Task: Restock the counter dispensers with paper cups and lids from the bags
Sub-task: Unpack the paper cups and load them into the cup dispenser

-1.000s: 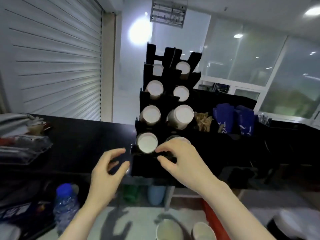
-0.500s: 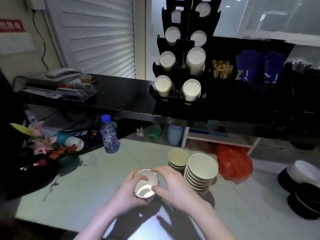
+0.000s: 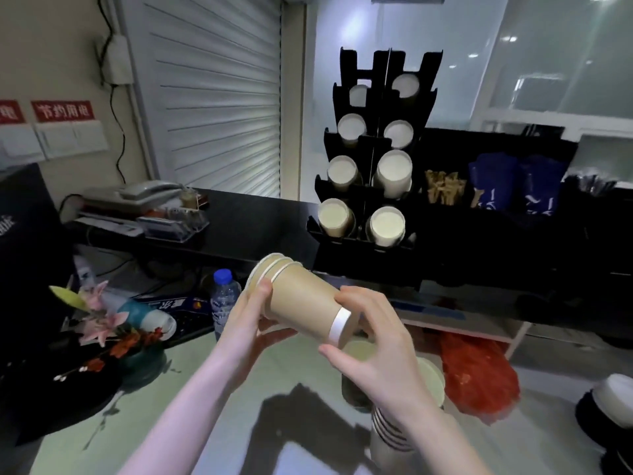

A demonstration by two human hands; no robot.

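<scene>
The small nested stack of brown paper cups (image 3: 301, 299) is held in the air on its side, above the pale worktop (image 3: 191, 399) and in front of the black dispenser rack (image 3: 373, 159), which stands on the dark counter (image 3: 253, 217). The left hand (image 3: 250, 323) curls around the rim end, with the thumb on the top rims, and the right hand (image 3: 373, 341) pinches the bottom end with curled fingers, so both hands have hold of the stack. Such cups are probably very light and thin; their walls dent easily if squeezed at the middle. I think the rolled rims and the bottom ring are the stiffest places, so gripping there, as now, seems safe. The paper is not slippery, but nested cups can slide apart when tilted. More stacked cups (image 3: 407, 406) stand on the worktop near its right edge, below the right hand.
</scene>
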